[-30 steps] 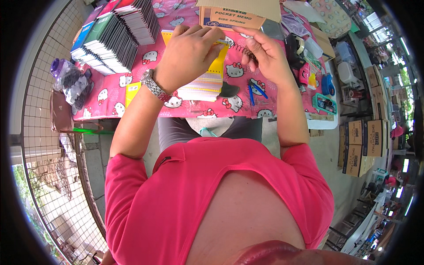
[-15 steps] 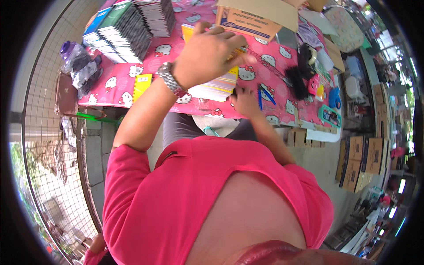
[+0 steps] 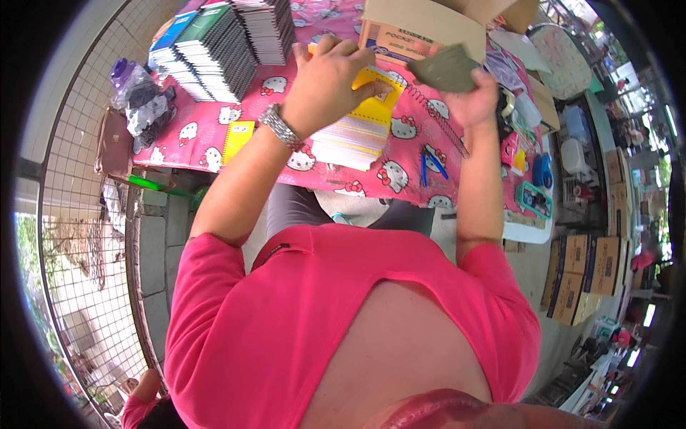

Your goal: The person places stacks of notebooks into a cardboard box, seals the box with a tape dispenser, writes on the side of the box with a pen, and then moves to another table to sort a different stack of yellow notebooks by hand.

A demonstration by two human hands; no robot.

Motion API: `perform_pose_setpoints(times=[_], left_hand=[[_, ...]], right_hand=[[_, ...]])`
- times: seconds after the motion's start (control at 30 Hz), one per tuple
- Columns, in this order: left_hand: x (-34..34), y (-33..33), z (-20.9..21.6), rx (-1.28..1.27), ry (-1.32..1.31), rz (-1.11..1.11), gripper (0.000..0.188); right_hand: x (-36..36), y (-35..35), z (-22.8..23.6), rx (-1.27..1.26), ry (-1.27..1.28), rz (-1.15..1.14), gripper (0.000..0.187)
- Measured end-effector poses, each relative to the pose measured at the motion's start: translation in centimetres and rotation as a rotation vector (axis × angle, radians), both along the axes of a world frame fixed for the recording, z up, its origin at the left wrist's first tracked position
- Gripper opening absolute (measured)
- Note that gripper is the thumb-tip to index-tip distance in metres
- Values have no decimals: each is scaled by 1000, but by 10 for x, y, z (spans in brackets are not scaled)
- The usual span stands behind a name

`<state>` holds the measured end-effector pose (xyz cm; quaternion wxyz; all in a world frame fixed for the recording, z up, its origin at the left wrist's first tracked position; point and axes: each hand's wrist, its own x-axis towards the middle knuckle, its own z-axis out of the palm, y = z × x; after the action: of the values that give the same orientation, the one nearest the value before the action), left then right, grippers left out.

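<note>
A stack of yellow spiral notebooks (image 3: 350,139) stands near the table's front edge, its white page edges facing me. Over the far part of it rests my left hand (image 3: 321,89), fingers spread and thumb on the top yellow cover; the wrist wears a metal band. Raised to the right of the stack, my right hand (image 3: 475,100) grips a dark grey-green flat piece (image 3: 446,69), whose material I cannot make out. A reddish wire spiral (image 3: 436,114) lies on the table between the stack and my right forearm. Blue-handled pliers (image 3: 432,166) lie nearer to me.
Tall stacks of spiral notebooks (image 3: 221,61) stand at the back left. A small yellow notebook (image 3: 237,139) lies left of my left forearm. An open cardboard box (image 3: 400,36) is behind my hands. Bags (image 3: 143,100) sit at the left edge, a teal basket (image 3: 534,199) at the right.
My right hand has risen from beside the stack's near right corner and now holds the dark flat piece. My left hand has shifted slightly left, showing more of the top yellow cover.
</note>
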<state>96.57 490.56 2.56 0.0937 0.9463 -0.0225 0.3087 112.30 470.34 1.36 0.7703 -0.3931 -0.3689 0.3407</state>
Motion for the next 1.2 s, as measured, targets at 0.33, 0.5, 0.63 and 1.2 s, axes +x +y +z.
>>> perform_pose_setpoints(times=[0.33, 0.5, 0.63, 1.2], left_hand=[[10, 5, 1, -80, -84, -165, 42], [7, -1, 6, -96, -40, -157, 48], [0, 0, 8, -134, 5, -160, 47], [4, 41, 9, -315, 79, -190, 45]], right_hand=[[8, 11, 52, -781, -870, 3, 56], [6, 5, 55, -525, -690, 90, 58], [-11, 10, 60, -104, -279, 194, 75], [4, 47, 51, -330, -557, 91, 66]])
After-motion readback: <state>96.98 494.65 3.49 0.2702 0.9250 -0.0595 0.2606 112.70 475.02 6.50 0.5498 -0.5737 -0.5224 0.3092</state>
